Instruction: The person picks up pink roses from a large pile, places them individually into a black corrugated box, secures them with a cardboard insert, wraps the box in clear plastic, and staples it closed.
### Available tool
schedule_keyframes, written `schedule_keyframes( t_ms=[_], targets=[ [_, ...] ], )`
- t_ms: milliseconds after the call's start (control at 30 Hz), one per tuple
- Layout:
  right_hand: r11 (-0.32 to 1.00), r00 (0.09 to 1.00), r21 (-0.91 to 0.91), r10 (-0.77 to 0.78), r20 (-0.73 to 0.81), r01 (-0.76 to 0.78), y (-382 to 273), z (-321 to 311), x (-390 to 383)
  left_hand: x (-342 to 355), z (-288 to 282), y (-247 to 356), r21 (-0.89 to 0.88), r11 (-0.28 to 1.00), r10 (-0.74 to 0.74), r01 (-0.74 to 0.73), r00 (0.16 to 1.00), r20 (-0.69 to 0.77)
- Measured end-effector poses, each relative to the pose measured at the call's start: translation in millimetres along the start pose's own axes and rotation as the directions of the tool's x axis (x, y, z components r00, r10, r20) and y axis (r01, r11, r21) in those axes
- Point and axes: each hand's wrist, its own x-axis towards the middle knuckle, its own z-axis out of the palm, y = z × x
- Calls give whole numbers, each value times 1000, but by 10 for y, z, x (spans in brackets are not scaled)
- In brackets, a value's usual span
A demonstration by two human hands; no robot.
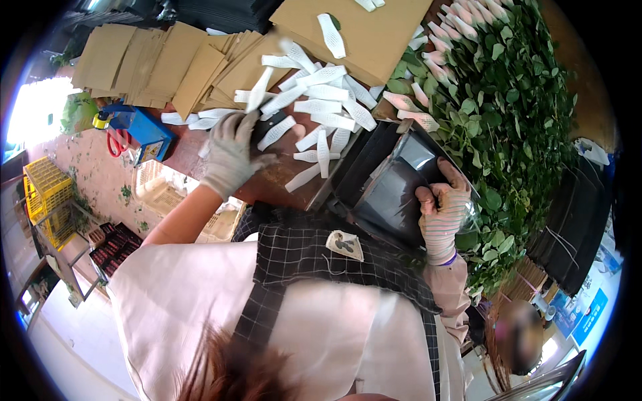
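Observation:
My left hand [231, 152], in a pale glove, reaches over the near edge of a pile of white foam net sleeves [326, 91]. Its thumb stands apart from the fingers. One sleeve [259, 89] lies just past the fingertips; whether they touch it I cannot tell. A dark object [267, 127] shows beside that hand, partly covered. My right hand [443, 217] wears a striped glove with bare fingertips. It rests with fingers apart on glossy plastic sheets [394, 190] in a black tilted holder [361, 160]. Clear plastic shows around its outer side.
Roses [461, 27] in foam sleeves lie with leafy stems [508, 134] along the right. Cardboard pieces [134, 63] line the back left, near a blue box [144, 130] and red-handled scissors [118, 142]. Below are a pale crate [157, 184] and yellow crates [50, 190]. Another person [518, 334] is lower right.

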Motion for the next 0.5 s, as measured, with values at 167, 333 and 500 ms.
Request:
schedule_keyframes(
  t_ms=[167, 333, 500],
  targets=[
    [999, 998, 14, 30, 60, -31, -49, -71, 46, -84, 60, -243, 238, 956, -188, 168, 980, 63],
    [999, 994, -29, 30, 107, -27, -17, -113, 102, 96, -227, -203, 176, 966, -235, 189, 926, 295],
    [999, 993, 17, 49, 108, -51, 32, -109, 58, 137, -386, -157, -426, -646, 173, 634, 665, 726]
  ],
)
